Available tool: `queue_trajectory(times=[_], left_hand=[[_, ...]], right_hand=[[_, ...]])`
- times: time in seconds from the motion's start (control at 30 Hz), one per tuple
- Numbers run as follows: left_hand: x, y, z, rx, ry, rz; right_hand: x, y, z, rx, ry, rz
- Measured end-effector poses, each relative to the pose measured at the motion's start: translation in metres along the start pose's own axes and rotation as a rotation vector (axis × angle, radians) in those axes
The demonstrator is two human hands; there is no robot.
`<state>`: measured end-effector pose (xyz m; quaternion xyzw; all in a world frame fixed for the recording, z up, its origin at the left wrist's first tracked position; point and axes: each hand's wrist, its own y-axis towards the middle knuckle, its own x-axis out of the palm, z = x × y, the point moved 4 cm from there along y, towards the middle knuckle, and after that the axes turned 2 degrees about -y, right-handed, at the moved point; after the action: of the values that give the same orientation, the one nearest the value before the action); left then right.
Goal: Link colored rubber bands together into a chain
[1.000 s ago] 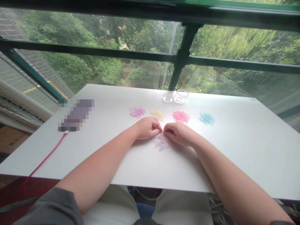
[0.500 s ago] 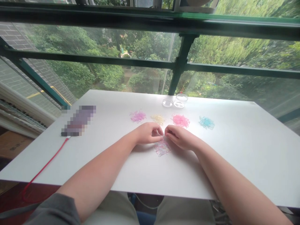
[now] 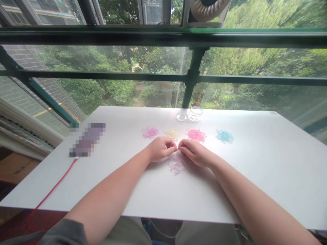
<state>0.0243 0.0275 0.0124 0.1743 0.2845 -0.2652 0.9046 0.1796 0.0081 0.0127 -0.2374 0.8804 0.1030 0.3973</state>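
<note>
My left hand and my right hand meet fingertip to fingertip over the middle of the white table. Each is closed in a pinch; whatever is between the fingers is too small to make out. Just below them lies a mixed pile of small pink and clear rubber bands. Beyond the hands sit separate piles in a row: purple bands, yellow bands, pink bands and blue bands. My fingers are nearest the mixed pile and the yellow and pink ones.
A clear round container and its lid stand at the back of the white table. A blurred-out phone-like object lies at the left, with a red cable running over the front edge. Green window bars rise behind.
The left thumb and fingertips have drawn closer together, and both hands remain pinched over the mixed pile. The view has tilted up slightly, so everything sits lower in the picture.
</note>
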Motion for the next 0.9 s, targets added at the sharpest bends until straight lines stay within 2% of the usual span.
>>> queue_trajectory(times=[0.13, 0.33, 0.63, 0.83, 0.9], left_hand=[[-0.001, 0.0, -0.001, -0.029, -0.03, 0.031], [-0.003, 0.002, -0.004, -0.074, -0.062, 0.075], [0.001, 0.004, -0.014, -0.115, -0.135, 0.068], [0.002, 0.006, -0.017, -0.098, -0.337, 0.049], [0.002, 0.005, -0.015, -0.087, -0.341, 0.029]], right_hand=[[-0.001, 0.0, 0.002, -0.043, 0.102, 0.006], [0.0, -0.001, 0.0, -0.089, 0.063, 0.027], [0.004, 0.004, -0.001, -0.085, 0.081, 0.072], [0.003, 0.004, 0.0, -0.072, 0.128, 0.079], [0.003, 0.004, 0.0, -0.075, 0.126, 0.075]])
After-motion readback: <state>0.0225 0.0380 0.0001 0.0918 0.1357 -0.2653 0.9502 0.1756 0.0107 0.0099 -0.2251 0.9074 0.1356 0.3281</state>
